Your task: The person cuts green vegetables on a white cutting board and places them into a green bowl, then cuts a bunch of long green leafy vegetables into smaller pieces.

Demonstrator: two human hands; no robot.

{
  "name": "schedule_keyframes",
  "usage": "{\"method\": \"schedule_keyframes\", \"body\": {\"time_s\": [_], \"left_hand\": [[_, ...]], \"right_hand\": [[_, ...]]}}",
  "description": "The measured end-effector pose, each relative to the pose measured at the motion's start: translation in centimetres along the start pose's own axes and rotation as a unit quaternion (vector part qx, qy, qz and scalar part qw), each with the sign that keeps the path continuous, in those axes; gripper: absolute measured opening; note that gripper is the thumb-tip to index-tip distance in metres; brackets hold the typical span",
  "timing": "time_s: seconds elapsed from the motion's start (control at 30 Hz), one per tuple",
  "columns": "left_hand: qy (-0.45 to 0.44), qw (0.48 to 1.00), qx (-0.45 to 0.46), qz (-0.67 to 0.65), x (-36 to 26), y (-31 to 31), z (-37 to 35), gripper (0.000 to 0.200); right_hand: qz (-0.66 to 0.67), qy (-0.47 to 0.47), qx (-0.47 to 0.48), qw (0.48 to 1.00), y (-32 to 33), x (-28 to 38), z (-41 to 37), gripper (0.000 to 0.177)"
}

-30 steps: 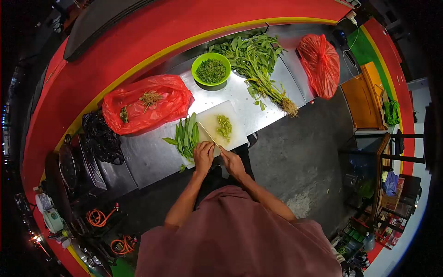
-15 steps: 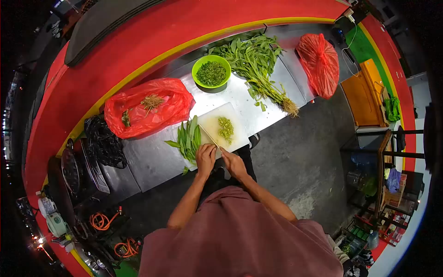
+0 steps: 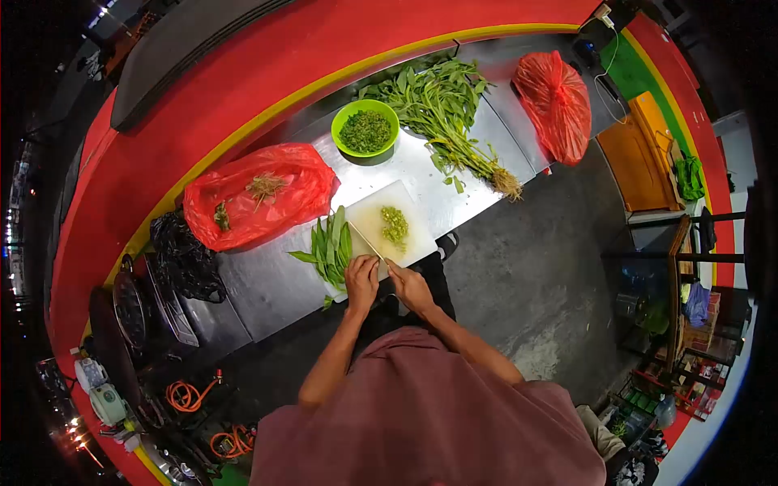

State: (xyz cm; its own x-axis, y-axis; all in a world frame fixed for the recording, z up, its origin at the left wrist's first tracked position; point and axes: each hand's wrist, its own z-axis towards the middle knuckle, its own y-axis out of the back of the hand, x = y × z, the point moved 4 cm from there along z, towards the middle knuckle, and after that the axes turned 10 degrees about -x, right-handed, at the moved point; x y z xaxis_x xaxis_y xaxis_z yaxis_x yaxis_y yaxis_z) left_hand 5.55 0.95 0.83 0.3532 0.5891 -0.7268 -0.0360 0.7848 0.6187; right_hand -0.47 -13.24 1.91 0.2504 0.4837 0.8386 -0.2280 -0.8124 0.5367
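Observation:
My right hand [image 3: 411, 287] is closed around the handle of a knife [image 3: 367, 240], its thin blade slanting up and left over the white cutting board [image 3: 416, 212]. Beside the blade, my left hand [image 3: 361, 279] has its fingers curled down on the leafy greens [image 3: 328, 248], whose long leaves spread to the left across the board's edge. The stems under my fingers are mostly hidden. A small heap of chopped green stems [image 3: 395, 228] lies on the board to the right of the blade.
Behind the board stand a lime-green bowl [image 3: 391, 146] of chopped greens and a rooted bunch of greens [image 3: 446, 113]. An open red plastic bag [image 3: 259, 215] with root scraps lies left. A tied red bag [image 3: 559, 105] sits far right on the metal table [image 3: 275, 296].
The camera view has shifted slightly. My hands, the knife and the greens keep almost the same places on the board.

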Motion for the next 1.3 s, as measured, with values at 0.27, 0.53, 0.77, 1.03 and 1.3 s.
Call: {"method": "schedule_keyframes", "body": {"time_s": [0.27, 0.53, 0.77, 1.03, 1.3], "left_hand": [[-0.024, 1.000, -0.013, -0.009, -0.3, 0.2, 0.3, 0.019], [-0.022, 1.000, -0.013, 0.003, 0.0, -0.1, -0.1, 0.015], [-0.008, 1.000, -0.015, -0.011, -0.1, 0.0, 0.1, 0.016], [-0.003, 1.000, -0.017, -0.009, 0.3, -0.1, -0.3, 0.015], [-0.004, 1.000, -0.017, -0.024, 0.7, -0.3, -0.2, 0.015]], "right_hand": [[0.019, -0.010, 0.018, 1.000, -0.5, 0.4, 1.2, 0.039], [0.021, 0.022, 0.006, 1.000, -0.3, -0.2, 0.4, 0.038], [0.012, 0.010, 0.013, 1.000, -0.7, 0.1, 0.7, 0.039], [0.008, 0.026, 0.013, 1.000, -0.6, -0.4, 0.2, 0.039], [0.050, -0.009, 0.017, 0.999, 0.0, 0.4, -0.2, 0.038]]}}
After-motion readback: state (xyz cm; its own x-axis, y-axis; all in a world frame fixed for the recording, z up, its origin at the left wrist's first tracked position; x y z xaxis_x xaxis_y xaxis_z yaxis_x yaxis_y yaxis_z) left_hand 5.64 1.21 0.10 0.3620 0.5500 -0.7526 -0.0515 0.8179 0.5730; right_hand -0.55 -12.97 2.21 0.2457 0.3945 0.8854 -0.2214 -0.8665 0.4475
